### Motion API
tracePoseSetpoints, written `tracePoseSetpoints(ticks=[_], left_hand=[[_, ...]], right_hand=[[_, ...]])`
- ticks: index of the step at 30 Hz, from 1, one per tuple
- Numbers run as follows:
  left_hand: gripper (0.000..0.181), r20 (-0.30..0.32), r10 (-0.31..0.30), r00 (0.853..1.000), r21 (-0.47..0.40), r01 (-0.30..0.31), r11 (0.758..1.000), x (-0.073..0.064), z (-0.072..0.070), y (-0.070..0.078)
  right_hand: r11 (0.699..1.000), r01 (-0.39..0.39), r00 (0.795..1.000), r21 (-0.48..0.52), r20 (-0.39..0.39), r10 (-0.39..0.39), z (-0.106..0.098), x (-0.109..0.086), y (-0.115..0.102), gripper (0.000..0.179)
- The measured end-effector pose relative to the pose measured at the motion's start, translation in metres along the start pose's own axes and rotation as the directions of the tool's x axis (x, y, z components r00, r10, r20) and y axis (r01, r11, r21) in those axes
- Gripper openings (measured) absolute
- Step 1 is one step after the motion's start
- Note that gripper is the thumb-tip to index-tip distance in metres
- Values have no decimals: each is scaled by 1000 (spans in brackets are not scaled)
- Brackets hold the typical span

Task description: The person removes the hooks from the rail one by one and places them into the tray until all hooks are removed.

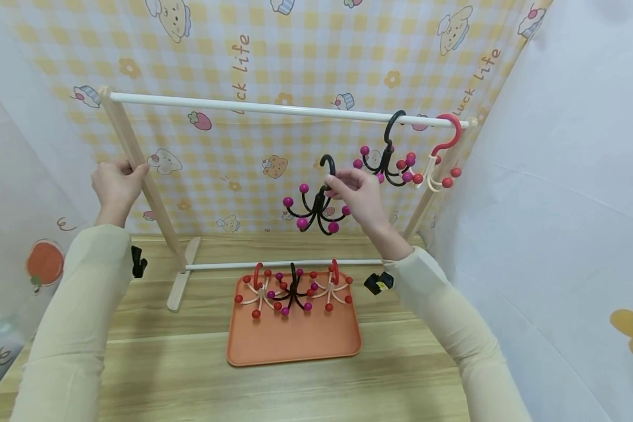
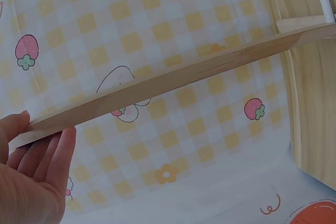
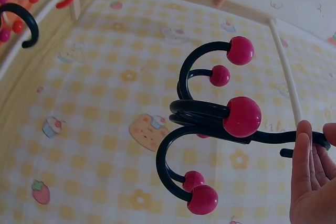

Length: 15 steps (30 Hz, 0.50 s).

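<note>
My right hand (image 1: 360, 198) pinches the hook of a black multi-arm hanger (image 1: 319, 205) tipped with magenta balls. It hangs in the air below the white top rail (image 1: 253, 107) and in front of the patterned cloth; in the right wrist view its curved arms (image 3: 205, 119) fill the middle. My left hand (image 1: 118, 186) holds the rack's left wooden post (image 1: 146, 181), thumb on one side and fingers on the other in the left wrist view (image 2: 39, 177). Another black hanger (image 1: 385, 158) and a cream hanger with a red hook (image 1: 450, 138) hang at the rail's right end.
On the wooden table (image 1: 190, 375) an orange tray (image 1: 295, 340) carries two cream hangers with red hooks (image 1: 261, 293) and a black one (image 1: 293, 290) between them. A lower white rail (image 1: 216, 266) runs behind the tray. White cloth walls (image 1: 548, 176) flank the rack.
</note>
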<state>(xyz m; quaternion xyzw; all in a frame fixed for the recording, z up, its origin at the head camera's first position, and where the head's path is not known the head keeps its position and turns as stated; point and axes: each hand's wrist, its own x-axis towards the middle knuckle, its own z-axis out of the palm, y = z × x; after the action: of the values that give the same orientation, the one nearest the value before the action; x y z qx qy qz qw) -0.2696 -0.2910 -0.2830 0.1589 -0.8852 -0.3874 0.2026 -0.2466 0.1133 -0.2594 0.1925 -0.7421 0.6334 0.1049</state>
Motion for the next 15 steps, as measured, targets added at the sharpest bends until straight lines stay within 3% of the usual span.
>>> tracePoseSetpoints(ticks=[15], left_hand=[[50,0,3,1000,9,-3,1000,1,0,0]], right_hand=[[991,-109,987,82,124,98,28,-46,35,24]])
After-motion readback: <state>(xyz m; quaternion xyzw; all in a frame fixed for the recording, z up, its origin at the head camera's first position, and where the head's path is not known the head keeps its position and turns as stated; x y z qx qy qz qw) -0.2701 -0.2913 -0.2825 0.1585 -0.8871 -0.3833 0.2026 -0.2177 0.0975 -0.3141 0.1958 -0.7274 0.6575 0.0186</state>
